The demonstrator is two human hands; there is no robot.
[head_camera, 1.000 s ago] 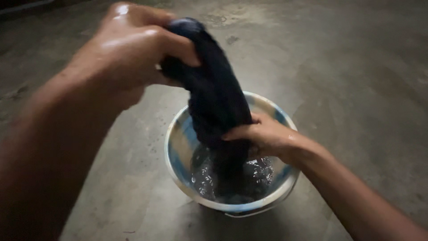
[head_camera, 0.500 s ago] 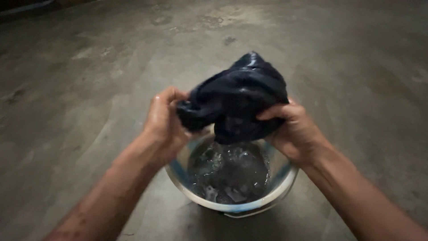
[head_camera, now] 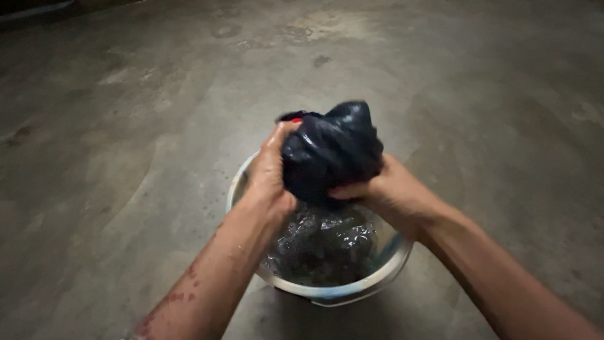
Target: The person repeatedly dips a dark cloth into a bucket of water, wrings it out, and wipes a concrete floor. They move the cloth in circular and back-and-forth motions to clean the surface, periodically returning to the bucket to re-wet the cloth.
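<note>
A wet, dark navy cloth [head_camera: 330,151] is bunched into a tight ball just above a round bucket [head_camera: 333,293] with a pale rim and blue inner wall. My left hand [head_camera: 270,170] presses the cloth's left side. My right hand [head_camera: 380,189] grips it from the right and below. Both hands are wet and squeeze the bundle together. Water in the bucket [head_camera: 324,242] is dark and rippled, with more dark cloth lying in it.
The bucket stands on a bare, stained grey concrete floor [head_camera: 126,126] that stretches in all directions. A few water drops speckle the floor left of the bucket. Reddish marks show on my left forearm [head_camera: 189,289].
The cloth went from hanging stretched into the bucket to a compact ball. My left hand came down from high up and closed in toward my right hand over the bucket.
</note>
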